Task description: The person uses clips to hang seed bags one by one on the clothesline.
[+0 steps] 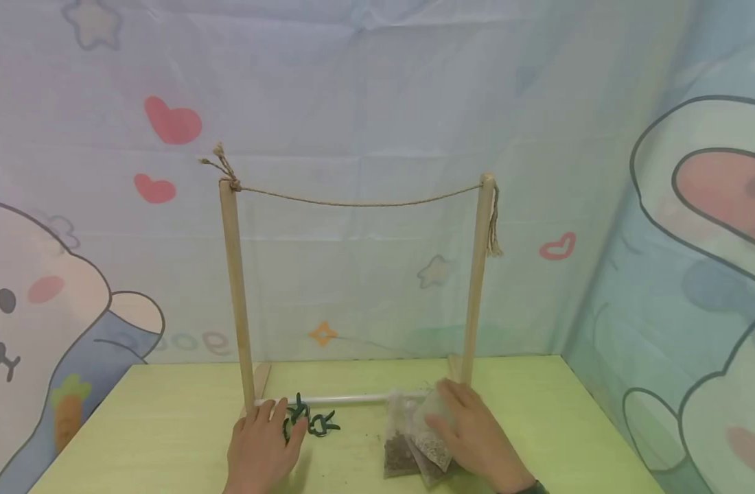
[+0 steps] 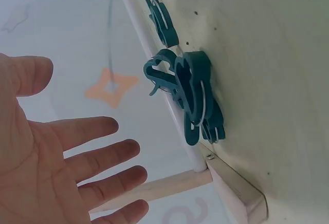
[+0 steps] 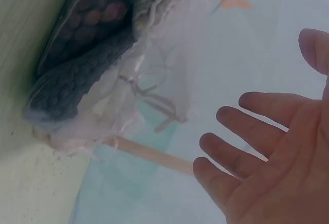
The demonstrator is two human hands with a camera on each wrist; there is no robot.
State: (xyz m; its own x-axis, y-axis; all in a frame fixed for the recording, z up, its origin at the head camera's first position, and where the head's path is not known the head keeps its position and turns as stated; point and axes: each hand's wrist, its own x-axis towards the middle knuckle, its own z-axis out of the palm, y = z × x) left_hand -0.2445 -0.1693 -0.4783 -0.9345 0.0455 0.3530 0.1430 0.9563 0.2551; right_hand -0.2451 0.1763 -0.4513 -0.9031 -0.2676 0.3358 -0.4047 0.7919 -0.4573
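Observation:
My left hand (image 1: 261, 444) hovers beside several dark green plastic clips (image 1: 320, 425) lying in a loose cluster on the table. In the left wrist view its fingers are spread and straight, apart from the clips (image 2: 194, 88). Over at the right, my right hand (image 1: 479, 432) is above a small pile of sheer pouches (image 1: 399, 454) with dried contents, dark in one and pale in another. The right wrist view shows that hand's fingers extended, with a gap between them and the pouches (image 3: 85, 88). Neither hand holds anything.
Behind the hands stands a wooden frame with a left post (image 1: 234, 274) and a right post (image 1: 478, 274). A twine line (image 1: 359, 204) sags between their tops, and a white rod (image 1: 353, 398) joins them low down. The pale yellow table (image 1: 136, 439) meets a printed cloth backdrop (image 1: 365, 82).

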